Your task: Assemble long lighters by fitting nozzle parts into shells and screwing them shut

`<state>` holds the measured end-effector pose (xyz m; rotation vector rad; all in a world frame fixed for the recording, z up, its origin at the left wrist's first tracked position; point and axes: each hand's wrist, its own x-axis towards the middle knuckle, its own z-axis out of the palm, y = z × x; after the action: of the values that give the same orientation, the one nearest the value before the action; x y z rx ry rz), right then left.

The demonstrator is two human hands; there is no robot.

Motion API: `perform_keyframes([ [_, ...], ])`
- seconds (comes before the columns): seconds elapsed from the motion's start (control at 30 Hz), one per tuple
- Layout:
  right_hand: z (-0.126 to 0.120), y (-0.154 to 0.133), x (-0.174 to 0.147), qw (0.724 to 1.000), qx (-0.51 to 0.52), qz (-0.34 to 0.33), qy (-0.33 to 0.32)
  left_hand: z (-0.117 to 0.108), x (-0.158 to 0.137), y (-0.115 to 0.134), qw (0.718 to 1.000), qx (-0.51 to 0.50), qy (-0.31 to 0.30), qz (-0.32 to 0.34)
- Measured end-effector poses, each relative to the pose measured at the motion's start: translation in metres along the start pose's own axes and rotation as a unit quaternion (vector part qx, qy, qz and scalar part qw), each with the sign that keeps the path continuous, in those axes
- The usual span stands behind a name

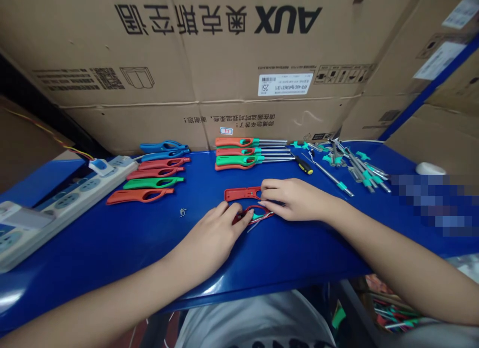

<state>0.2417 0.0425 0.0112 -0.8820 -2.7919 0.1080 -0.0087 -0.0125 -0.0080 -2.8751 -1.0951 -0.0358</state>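
Two red halves of a long-nosed lighter's handle lie in front of me. The farther red half (241, 193) shows its hollow inner side. My left hand (220, 227) grips the nearer red half (266, 214), which has a teal trigger (257, 216) in its loop. A thin wire or rod (255, 225) sticks out beside that loop. My right hand (287, 198) is closed over the front ends of both halves, its fingertips bent together. What is between those fingers is hidden.
Several coloured handle shells (151, 182) lie at left, near small screws (182, 212) and a power strip (78, 195). Lighters with metal tubes (239, 160) lie at the back. A screwdriver (304, 166) and a pile of tube parts (361, 168) lie at right. Cardboard (224, 98) walls the back.
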Motion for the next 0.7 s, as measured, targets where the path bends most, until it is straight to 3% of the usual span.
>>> perform_keyframes([
  [0.27,-0.018,0.025,-0.01,0.992,-0.089,0.053,0.069,-0.003,0.002,-0.004,0.997,-0.064,0.032,0.005],
  [0.5,-0.039,0.056,-0.023,0.968,-0.124,0.192,0.103,0.0,0.003,-0.01,0.993,-0.099,0.065,-0.013],
  [0.6,-0.049,0.074,-0.034,0.936,-0.139,0.302,0.113,-0.003,0.001,-0.011,0.995,-0.072,0.06,-0.029],
  [0.7,-0.058,0.097,-0.05,0.868,-0.143,0.465,0.103,-0.009,-0.002,-0.011,0.997,-0.039,0.051,-0.046],
])
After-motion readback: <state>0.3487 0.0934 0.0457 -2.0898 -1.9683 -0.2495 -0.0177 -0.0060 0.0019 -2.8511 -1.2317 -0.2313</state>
